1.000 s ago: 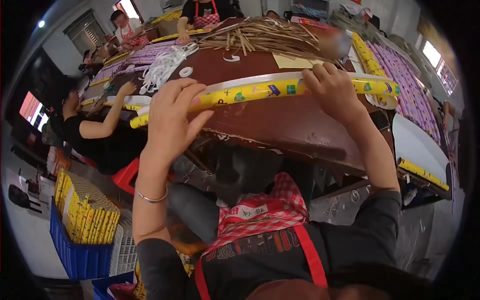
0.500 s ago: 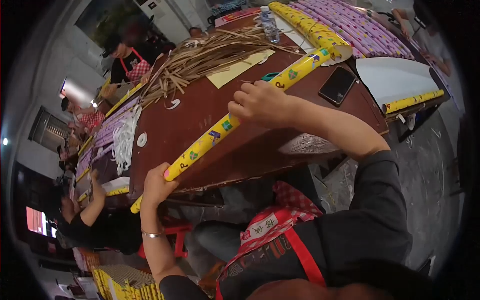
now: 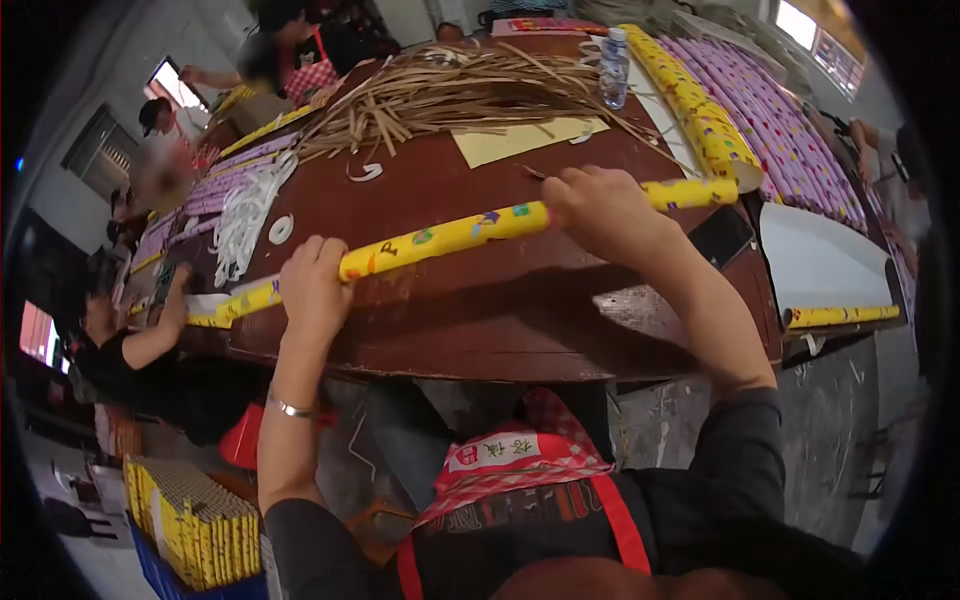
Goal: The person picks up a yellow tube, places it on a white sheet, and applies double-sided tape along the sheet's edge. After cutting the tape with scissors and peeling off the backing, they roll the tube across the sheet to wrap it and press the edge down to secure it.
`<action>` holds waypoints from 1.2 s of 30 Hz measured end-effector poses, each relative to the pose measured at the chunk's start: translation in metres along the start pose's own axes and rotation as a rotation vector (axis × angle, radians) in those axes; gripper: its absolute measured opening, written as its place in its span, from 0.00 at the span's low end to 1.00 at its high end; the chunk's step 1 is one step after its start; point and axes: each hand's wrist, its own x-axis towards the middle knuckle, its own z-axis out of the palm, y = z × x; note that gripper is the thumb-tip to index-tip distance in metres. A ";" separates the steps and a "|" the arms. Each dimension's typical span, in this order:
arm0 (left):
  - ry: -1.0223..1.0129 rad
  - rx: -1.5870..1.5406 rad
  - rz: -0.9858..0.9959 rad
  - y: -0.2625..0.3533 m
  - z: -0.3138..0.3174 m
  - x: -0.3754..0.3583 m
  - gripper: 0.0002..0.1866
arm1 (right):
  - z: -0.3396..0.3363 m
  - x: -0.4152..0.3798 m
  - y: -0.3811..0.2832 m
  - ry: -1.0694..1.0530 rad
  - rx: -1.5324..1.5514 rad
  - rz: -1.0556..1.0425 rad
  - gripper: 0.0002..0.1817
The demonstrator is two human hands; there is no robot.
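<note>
A long yellow roll of printed wrapping paper is held across my body above the brown table. My left hand is closed around it near its left end, which sticks out past the fist. Farther right, my right hand wraps around the same roll, with the other end showing beyond it. The roll slants slightly upward to the right. A dark phone lies on the table under my right forearm.
Tan paper strips and a pale yellow sheet lie across the table, with a bottle behind. Yellow rolls and purple rolls fill the right. A white tape ring sits left. Co-workers stand at left; bundled rolls are lower left.
The roll has swung from a steep slant to nearly level. My left hand has risen over the table, and my right hand has moved right and slightly down. Both still grip the roll.
</note>
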 end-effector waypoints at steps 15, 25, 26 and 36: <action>-0.335 -0.146 0.031 0.031 0.002 0.012 0.13 | -0.025 -0.067 -0.012 -0.098 -0.013 0.132 0.18; -0.322 -0.106 0.127 0.030 -0.024 -0.016 0.12 | -0.034 -0.077 -0.041 -0.356 0.202 0.168 0.19; -0.092 -0.056 0.225 0.033 -0.021 -0.018 0.12 | -0.037 -0.078 -0.047 -0.371 0.200 0.180 0.19; -0.290 -0.166 0.213 0.017 -0.013 -0.037 0.22 | -0.044 -0.070 -0.075 -0.411 0.231 0.196 0.19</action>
